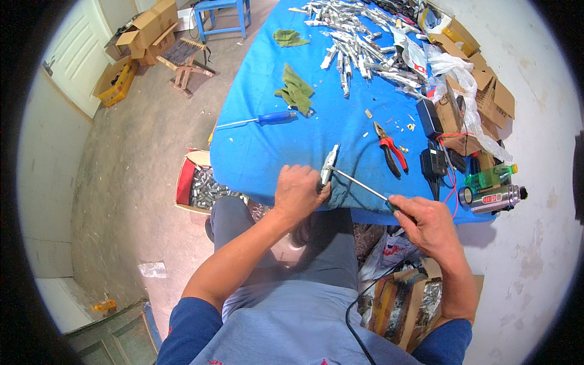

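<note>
My left hand [297,193] is closed around the lower end of a slim, silvery-white part [329,165] at the table's near edge. Its exact kind I cannot make out. My right hand [431,226] grips the dark handle of a screwdriver [363,186]. The screwdriver's thin metal shaft slants up to the left, and its tip meets the side of the part. Beyond my right hand lie red-handled pliers [389,149] with dark jaws. A second screwdriver [277,117] with a blue handle rests on the cloth, farther off to the left.
A blue cloth [255,155] covers the table. Many similar slim parts [359,48] are heaped at its far end, near green rags [294,89]. Black adapters [433,163], a green bottle [490,176] and a steel flask [496,199] line the right side. Left below stands a box [184,180] of small metal pieces.
</note>
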Motion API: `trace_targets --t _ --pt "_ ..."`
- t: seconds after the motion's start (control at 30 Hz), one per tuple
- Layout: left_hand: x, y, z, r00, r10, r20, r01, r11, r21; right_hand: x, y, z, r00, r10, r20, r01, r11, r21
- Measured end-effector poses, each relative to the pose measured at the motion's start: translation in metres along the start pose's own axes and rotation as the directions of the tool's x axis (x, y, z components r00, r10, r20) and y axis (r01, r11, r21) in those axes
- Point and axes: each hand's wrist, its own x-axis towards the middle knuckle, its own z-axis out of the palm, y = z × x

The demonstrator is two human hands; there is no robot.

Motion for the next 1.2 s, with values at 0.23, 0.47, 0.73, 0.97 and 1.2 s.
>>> trace_targets --t 0.23,0.47,0.73,0.97,1.2 --pt "-0.001 0.000 0.000 1.000 -0.001 -0.007 0.001 1.000 -0.020 0.019 -0.014 -0.019 0.991 -0.051 0.123 0.067 0.989 -0.134" --pt "-0.001 0.001 0.001 1.000 0.003 -0.008 -0.003 1.000 -0.029 0.049 -0.035 -0.044 0.961 -0.084 0.264 0.152 0.956 -0.249" --pt "-0.002 0.001 0.000 1.000 0.006 0.009 -0.006 0.999 -0.037 0.076 -0.050 -0.062 0.920 -0.030 0.391 0.150 0.948 -0.280" --pt "-0.002 0.002 0.001 1.000 0.008 0.012 -0.007 0.998 -0.064 0.090 -0.047 -0.069 0.894 -0.025 0.448 0.147 0.960 -0.239" --pt "-0.002 0.002 0.002 1.000 0.010 0.006 -0.010 0.998 -0.063 0.111 -0.056 -0.065 0.825 0.024 0.564 0.153 0.952 -0.265"
